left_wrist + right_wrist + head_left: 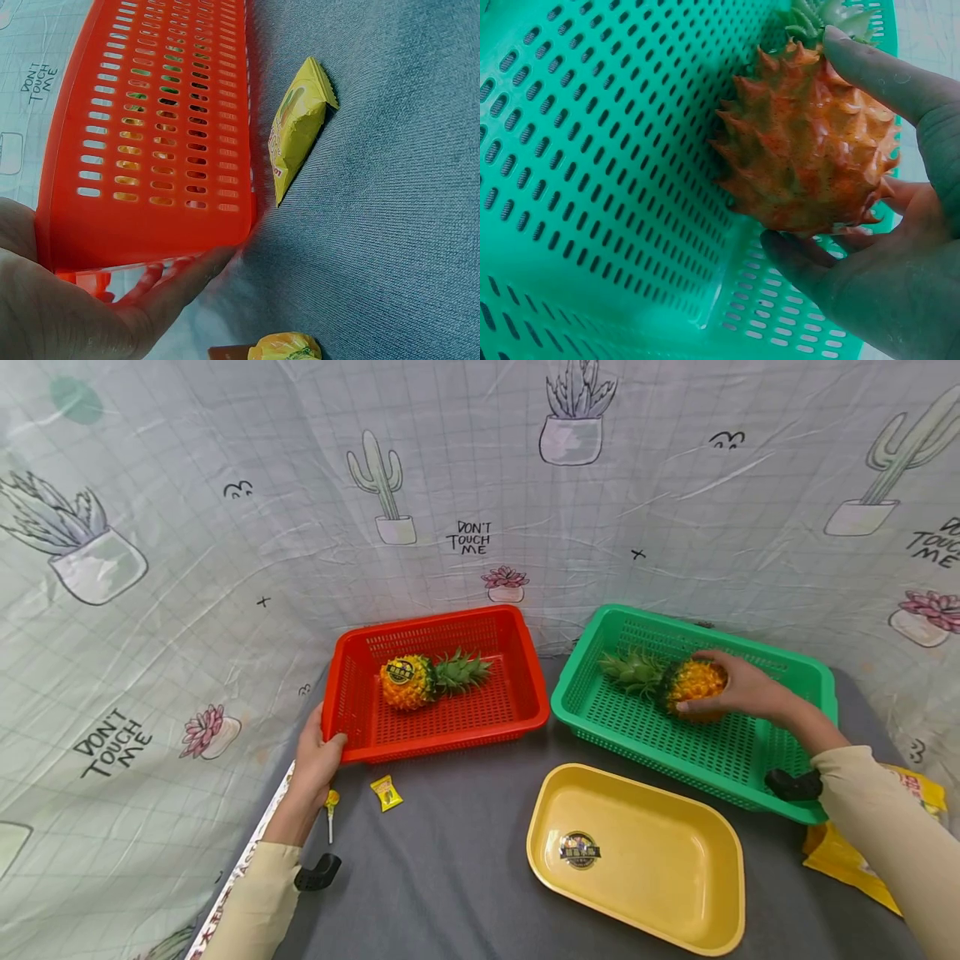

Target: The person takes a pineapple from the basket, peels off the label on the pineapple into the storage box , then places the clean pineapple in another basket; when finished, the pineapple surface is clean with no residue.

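Note:
My left hand [318, 758] grips the near left corner of a red basket [450, 743], its thumb at the rim and its fingers on the end wall in the left wrist view. Inside that basket lies a small pineapple [408, 689] with a round black label, crown to the right. On the right, my right hand [738, 687] holds another pineapple [696, 681] in a green basket [738, 760], crown to the left. The right wrist view shows the thumb near the crown and fingers around the base of that spiky orange pineapple [810, 142].
A yellow tray [637, 906] with a round sticker stands in front of the green basket. Near my left hand lie a small yellow wrapped candy [387, 793] and a lollipop [331, 814]. A yellow bag [840, 856] lies partly under my right forearm. Printed cloth [427, 460] hangs behind the baskets.

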Tool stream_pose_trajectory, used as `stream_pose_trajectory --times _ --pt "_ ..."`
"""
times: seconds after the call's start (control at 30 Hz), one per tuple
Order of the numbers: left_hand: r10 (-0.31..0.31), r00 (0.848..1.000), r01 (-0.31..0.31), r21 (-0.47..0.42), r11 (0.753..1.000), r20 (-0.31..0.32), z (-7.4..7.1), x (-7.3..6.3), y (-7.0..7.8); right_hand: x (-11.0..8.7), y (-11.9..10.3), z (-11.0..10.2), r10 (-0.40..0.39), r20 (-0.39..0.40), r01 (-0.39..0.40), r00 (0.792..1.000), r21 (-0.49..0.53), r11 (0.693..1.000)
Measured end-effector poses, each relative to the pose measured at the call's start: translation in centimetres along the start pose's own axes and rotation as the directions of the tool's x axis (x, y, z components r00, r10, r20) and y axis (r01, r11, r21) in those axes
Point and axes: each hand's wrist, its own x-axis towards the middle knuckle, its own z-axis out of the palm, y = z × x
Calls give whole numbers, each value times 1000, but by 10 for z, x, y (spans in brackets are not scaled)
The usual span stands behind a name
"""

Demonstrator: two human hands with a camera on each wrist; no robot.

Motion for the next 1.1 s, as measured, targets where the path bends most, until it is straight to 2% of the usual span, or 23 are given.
stream_pose_trajectory --times 0.6,0.9,1.1 --pt "-11 1000 11 -4 1000 6 -1 2 -6 -2 -6 -4 -21 -23 20 1000 -17 1000" --pt "-11 1000 11 -5 1000 -1 0 1 -5 -5 -30 -9 -6 -68 4 998 -26 1000" --pt "-12 1000 12 -15 1000 1 0 2 -5 -7 -54 -9 -46 -99 45 994 -11 999"
